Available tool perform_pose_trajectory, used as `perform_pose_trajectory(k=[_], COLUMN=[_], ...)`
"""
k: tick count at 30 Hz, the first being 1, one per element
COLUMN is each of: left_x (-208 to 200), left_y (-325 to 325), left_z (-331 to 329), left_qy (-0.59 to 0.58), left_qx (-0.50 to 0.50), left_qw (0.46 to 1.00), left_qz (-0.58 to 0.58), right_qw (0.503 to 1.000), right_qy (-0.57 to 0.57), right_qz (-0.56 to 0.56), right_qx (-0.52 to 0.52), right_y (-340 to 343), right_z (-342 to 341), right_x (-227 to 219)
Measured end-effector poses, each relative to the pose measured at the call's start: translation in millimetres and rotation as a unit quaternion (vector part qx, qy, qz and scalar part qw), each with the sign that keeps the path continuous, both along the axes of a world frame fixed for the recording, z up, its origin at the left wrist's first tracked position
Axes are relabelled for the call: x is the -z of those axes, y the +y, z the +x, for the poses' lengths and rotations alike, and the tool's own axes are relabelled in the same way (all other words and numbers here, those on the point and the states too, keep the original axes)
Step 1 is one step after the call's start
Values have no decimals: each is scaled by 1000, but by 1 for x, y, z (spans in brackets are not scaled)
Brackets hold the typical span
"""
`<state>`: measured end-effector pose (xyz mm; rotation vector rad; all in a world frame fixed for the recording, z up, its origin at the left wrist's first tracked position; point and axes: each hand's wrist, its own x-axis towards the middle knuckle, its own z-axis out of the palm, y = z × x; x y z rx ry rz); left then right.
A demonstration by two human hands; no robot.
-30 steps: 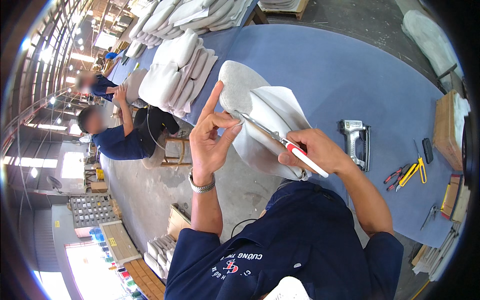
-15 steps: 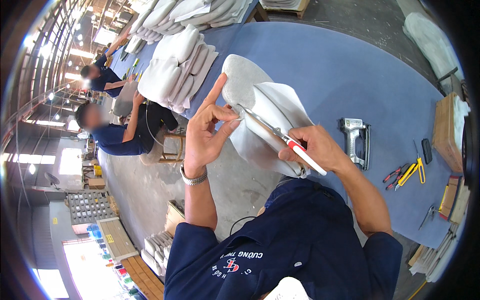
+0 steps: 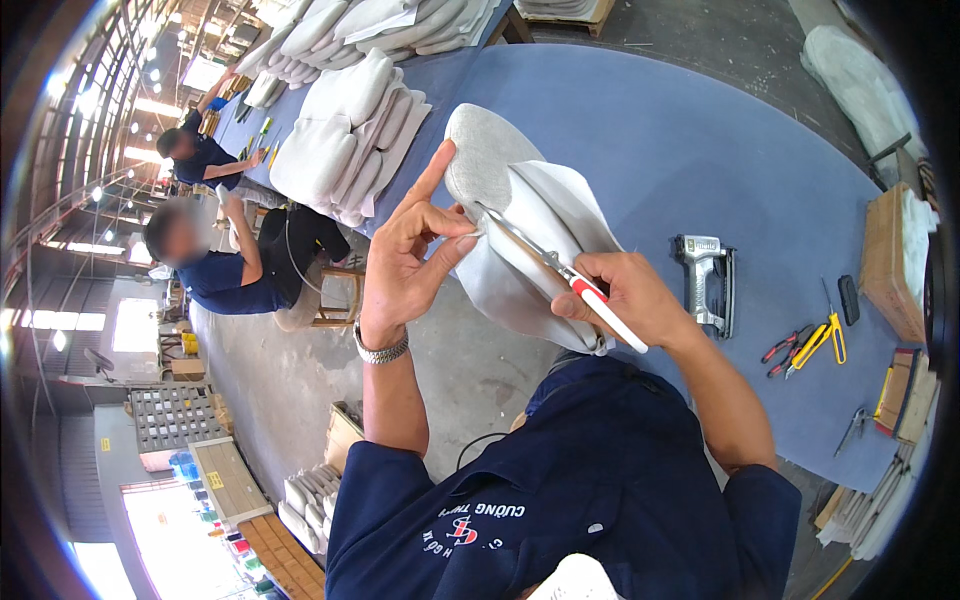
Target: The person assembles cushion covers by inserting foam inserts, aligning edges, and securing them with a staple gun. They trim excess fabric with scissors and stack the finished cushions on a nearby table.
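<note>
A grey fabric-covered pad [image 3: 485, 150] with loose white lining [image 3: 560, 200] is held up in front of me, past the near edge of the blue table. My left hand [image 3: 412, 250] pinches the fabric edge between thumb and fingers, its index finger stretched along the pad's side. In my right hand [image 3: 635, 295] is a pair of scissors [image 3: 621, 322] with red and white handles. Their blades lie along the fabric, with the tips close to my left fingertips. Whether the blades are parted is hard to make out.
On the blue table [image 3: 780, 150] lie a staple gun [image 3: 708, 285], red-handled pliers [image 3: 785, 345], a yellow-handled tool [image 3: 820, 345] and a cardboard box [image 3: 890, 265]. Stacked grey pads [image 3: 330, 150] stand at the far left. Two co-workers [image 3: 225, 280] sit or stand along the left side.
My hands, the scissors and the pad have hardly moved. The nearer co-worker's arm has drawn back from the stack of pads and is now raised; the farther co-worker's arm has shifted too.
</note>
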<state>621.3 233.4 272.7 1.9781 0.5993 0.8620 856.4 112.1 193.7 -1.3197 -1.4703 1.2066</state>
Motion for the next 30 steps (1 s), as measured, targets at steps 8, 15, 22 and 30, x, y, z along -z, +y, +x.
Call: perform_pose_trajectory(k=[8, 15, 22, 30], left_x=[2, -1, -4, 0], left_y=[2, 7, 14, 30], left_z=[-4, -2, -2, -12], left_qy=[-1, 4, 65, 55], left_qx=[-1, -11, -52, -77], left_qw=[1000, 1000, 996, 995], left_qz=[-9, 0, 30, 9], right_qw=[1000, 999, 975, 830], right_qy=[-15, -36, -144, -321], right_qz=[-7, -16, 126, -133], right_qx=[-4, -13, 115, 436], right_y=[1, -3, -33, -160], right_z=[-4, 1, 8, 125], right_x=[-2, 1, 32, 168])
